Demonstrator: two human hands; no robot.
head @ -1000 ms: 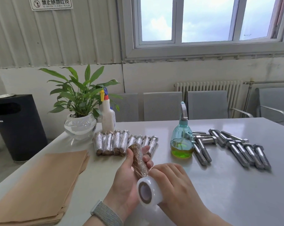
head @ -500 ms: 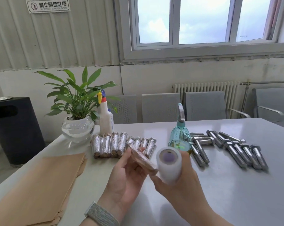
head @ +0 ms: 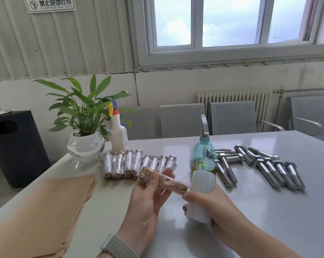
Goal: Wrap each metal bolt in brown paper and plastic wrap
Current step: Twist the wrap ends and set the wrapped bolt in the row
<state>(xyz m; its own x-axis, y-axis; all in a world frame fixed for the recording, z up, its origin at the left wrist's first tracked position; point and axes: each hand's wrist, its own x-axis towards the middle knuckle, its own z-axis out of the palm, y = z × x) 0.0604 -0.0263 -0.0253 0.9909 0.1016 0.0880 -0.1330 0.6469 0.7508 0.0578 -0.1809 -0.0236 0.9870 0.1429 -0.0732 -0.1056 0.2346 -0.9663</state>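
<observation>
My left hand (head: 147,200) holds a bolt wrapped in brown paper (head: 164,181) above the table, thumb over its head end, the bolt lying nearly level. My right hand (head: 211,207) grips a white roll of plastic wrap (head: 201,194) just right of the bolt's tip, with clear film running onto the bolt. A row of several wrapped bolts (head: 137,163) lies behind my hands. Several bare metal bolts (head: 259,164) lie at the right. A stack of brown paper sheets (head: 40,216) lies at the left.
A teal pump bottle (head: 204,155) stands just behind the roll. A white spray bottle (head: 118,135) and a potted plant in a glass bowl (head: 85,144) stand at the back left of the white table (head: 269,220). Grey chairs line the far side; a black bin (head: 14,148) stands left.
The roll has swung from in front of the bolt round behind it and down again to its right. The bolt has tipped from upright to nearly level in my left hand.
</observation>
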